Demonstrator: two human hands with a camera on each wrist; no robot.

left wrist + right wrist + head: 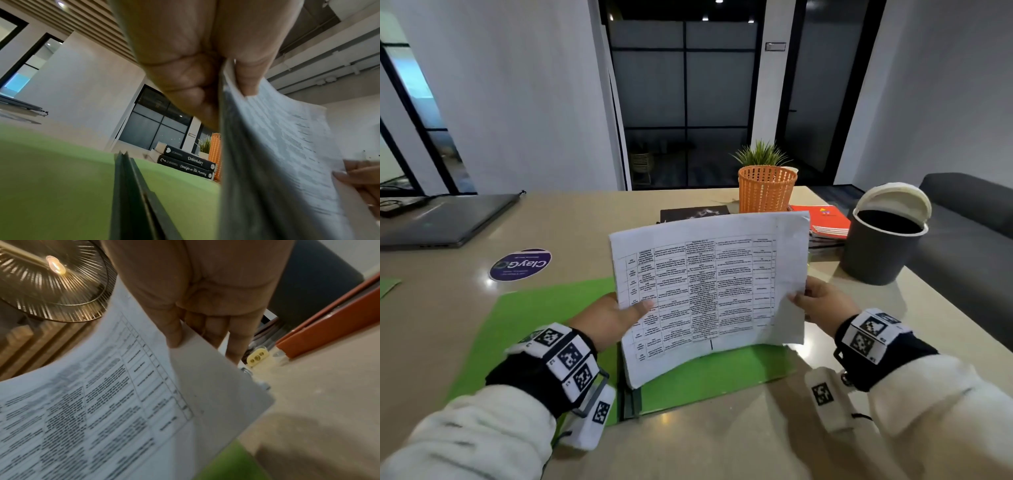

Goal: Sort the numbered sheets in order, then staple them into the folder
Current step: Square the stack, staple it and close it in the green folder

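Above the table (709, 442), both hands' grips pinch the sheets (709, 291) by opposite edges.

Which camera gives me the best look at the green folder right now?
The head view: the green folder lies open on the table under the sheets, its dark spine visible. The left wrist view shows only a close stretch of cover and spine; the right wrist view catches just a green corner.

An office: glass partition walls (685, 102), closed laptop (445, 219) on a long beige table (571, 219), grey sofa (969, 205) alongside.
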